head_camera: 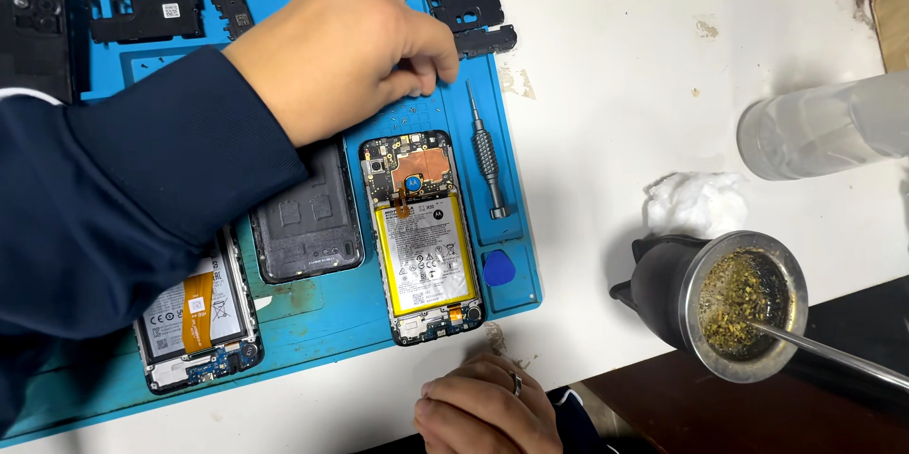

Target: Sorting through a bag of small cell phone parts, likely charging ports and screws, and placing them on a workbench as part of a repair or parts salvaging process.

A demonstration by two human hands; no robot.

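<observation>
Right hand (488, 407) rests below opened phone (421, 236); screwdriver (486, 153) beside it.

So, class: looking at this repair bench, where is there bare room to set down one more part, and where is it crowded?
Free: the white table between the blue mat and the clear bottle, above the cotton wad. Crowded: the mat, with the open phone, screwdriver, back cover, second phone and left hand.

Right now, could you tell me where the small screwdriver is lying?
In the head view, the screwdriver lies on the blue mat near its right edge, just right of the opened phone and above the blue pick.
</observation>
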